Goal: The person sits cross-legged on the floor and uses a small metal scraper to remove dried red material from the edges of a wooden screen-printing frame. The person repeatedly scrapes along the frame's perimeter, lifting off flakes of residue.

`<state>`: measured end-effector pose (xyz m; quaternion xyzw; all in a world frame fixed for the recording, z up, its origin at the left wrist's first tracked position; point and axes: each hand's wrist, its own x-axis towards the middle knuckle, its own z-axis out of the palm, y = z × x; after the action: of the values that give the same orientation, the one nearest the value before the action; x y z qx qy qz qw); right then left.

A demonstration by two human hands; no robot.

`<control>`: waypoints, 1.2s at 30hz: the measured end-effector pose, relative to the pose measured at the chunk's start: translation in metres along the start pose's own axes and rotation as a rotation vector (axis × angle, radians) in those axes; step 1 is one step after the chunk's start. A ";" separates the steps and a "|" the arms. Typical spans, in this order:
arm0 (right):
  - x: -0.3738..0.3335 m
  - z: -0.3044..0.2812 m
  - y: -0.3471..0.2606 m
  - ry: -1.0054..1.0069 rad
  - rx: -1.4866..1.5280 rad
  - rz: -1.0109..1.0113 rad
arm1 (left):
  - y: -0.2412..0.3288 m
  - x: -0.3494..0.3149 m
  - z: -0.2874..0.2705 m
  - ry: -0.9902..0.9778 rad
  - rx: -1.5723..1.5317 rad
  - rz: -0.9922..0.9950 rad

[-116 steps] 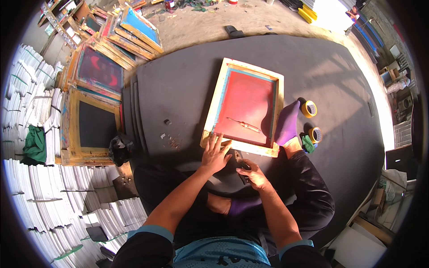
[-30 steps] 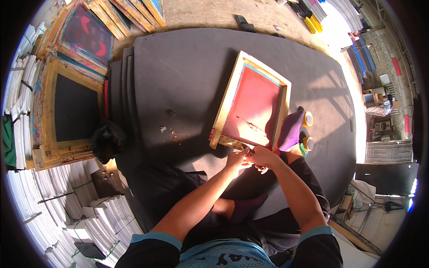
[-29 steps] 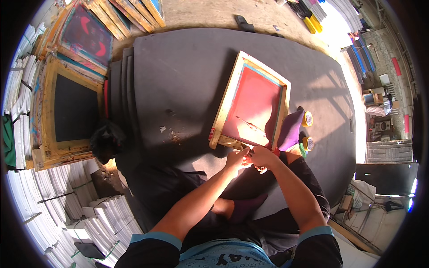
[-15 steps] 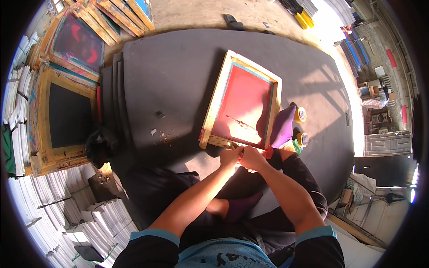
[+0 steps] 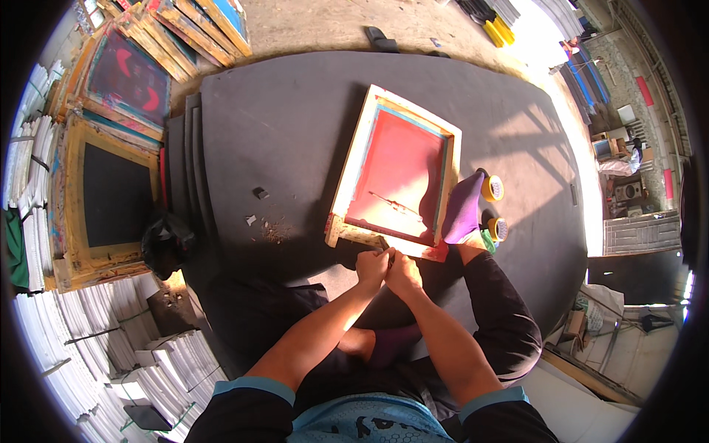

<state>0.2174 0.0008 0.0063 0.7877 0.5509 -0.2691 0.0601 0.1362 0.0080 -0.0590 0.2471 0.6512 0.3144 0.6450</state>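
**Two Hands Meet at the Edge of a Wooden Frame**

Seated on a dark mat (image 5: 266, 111), a person brings both hands together at the near rail of a wooden frame (image 5: 353, 166); the left hand (image 5: 373, 269) and the right hand (image 5: 404, 273) sit side by side with fingers curled closed, though what they grip is hidden, as is any contact with the rail; the frame lies at 12 o'clock from the hands, slightly turned, a slim tool (image 5: 396, 203) resting on its red mesh (image 5: 402, 155); a purple-socked foot (image 5: 464, 209) is just beside the frame, between 1 and 2 o'clock; two yellow rolls (image 5: 492, 188) stand near 2 o'clock; small debris (image 5: 275, 231) is scattered toward 10 o'clock; bundled white stacks (image 5: 111, 317) fill 8 o'clock.
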 end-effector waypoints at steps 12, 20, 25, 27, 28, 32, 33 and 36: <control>-0.001 0.032 0.015 0.039 0.156 0.043 | -0.021 0.002 -0.006 -0.030 -0.011 0.268; -0.002 0.046 0.036 0.113 0.398 -0.079 | -0.024 0.009 -0.021 -0.208 -0.092 0.525; -0.023 0.035 0.041 0.038 0.460 -0.125 | 0.003 -0.015 -0.037 -0.170 -0.328 -0.024; -0.031 0.030 0.037 0.042 0.465 -0.182 | -0.005 -0.010 -0.043 -0.182 -0.402 0.028; -0.031 0.036 0.043 0.052 0.479 -0.219 | -0.009 -0.007 -0.045 -0.186 -0.399 0.026; -0.032 0.052 0.061 0.081 0.532 -0.324 | -0.004 -0.009 -0.056 -0.332 -0.424 -0.035; -0.034 0.050 0.062 0.076 0.552 -0.349 | -0.005 -0.009 -0.059 -0.350 -0.417 -0.037; -0.044 0.036 0.060 -0.018 0.571 -0.305 | -0.005 -0.008 -0.065 -0.409 -0.385 -0.030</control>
<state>0.2476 -0.0727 -0.0145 0.6788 0.5641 -0.4257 -0.1993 0.0725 -0.0075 -0.0592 0.1686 0.4392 0.3662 0.8029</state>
